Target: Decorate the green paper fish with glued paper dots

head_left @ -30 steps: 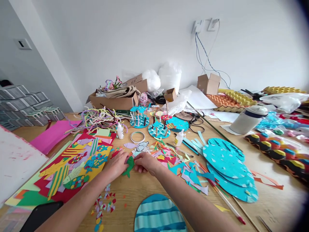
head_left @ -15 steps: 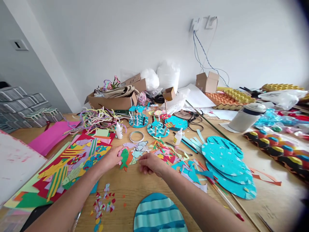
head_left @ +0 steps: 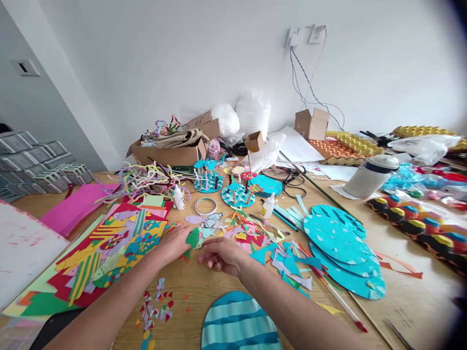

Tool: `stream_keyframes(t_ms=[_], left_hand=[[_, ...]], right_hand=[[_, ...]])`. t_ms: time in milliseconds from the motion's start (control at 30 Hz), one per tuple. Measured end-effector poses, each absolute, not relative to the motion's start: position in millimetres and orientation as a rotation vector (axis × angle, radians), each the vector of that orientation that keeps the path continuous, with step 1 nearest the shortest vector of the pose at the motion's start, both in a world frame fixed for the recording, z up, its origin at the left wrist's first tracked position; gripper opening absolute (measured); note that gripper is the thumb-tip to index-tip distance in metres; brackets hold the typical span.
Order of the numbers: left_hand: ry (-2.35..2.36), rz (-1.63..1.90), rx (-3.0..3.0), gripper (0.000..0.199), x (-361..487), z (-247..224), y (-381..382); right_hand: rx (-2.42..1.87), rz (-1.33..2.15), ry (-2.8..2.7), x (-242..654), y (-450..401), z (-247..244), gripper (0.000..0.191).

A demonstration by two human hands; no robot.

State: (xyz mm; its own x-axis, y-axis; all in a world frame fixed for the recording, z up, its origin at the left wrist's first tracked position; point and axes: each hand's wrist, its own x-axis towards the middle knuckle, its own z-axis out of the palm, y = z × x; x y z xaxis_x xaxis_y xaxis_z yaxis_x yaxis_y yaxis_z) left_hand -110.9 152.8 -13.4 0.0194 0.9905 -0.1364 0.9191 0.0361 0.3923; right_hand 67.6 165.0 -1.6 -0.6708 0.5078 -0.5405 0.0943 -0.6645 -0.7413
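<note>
My left hand (head_left: 175, 241) is closed at the left edge of a green paper fish (head_left: 193, 237), covering part of it; its fingertips are partly hidden. Just to the right, my right hand (head_left: 221, 254) hovers with fingers loosely bent and apart, nothing visible in them. Beyond the hands lie a lilac paper fish (head_left: 194, 219) and pale blue paper fish (head_left: 211, 222). Nearest me is an oval board (head_left: 239, 321) with wavy blue stripes. Small coloured paper bits (head_left: 156, 306) are scattered to its left.
Patterned paper fish lie on coloured sheets (head_left: 40, 282) at left. Glue bottles (head_left: 179, 198), a tape roll (head_left: 205, 206) and decorated stands (head_left: 239, 195) are farther back. Paper scraps (head_left: 288, 262), turquoise ovals (head_left: 339, 238) and a white flask (head_left: 371, 180) occupy the right.
My left hand has turned more palm-down and covers the left part of the green fish. The right hand has shifted slightly left and nearer me. The view has moved slightly.
</note>
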Motion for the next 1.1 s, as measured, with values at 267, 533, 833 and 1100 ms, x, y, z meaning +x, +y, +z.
stream_keyframes(t_ms=[267, 533, 833, 1100], left_hand=[[1.915, 0.209, 2.032, 0.036, -110.6, -10.1, 151.6], [1.902, 0.175, 2.052, 0.037, -109.7, -6.0, 151.3], [1.915, 0.136, 2.080, 0.028, -111.8, -8.7, 152.0], [1.861, 0.197, 2.148, 0.016, -116.4, -11.0, 152.4]], right_hand=[[-1.073, 2.425, -1.077, 66.8, 167.0, -7.2, 0.014], [-1.146, 2.340, -1.107, 72.8, 172.6, -4.1, 0.015], [-1.097, 2.402, -1.067, 60.7, 169.0, -6.4, 0.013], [-1.064, 2.440, -1.087, 62.8, 169.0, -6.1, 0.011]])
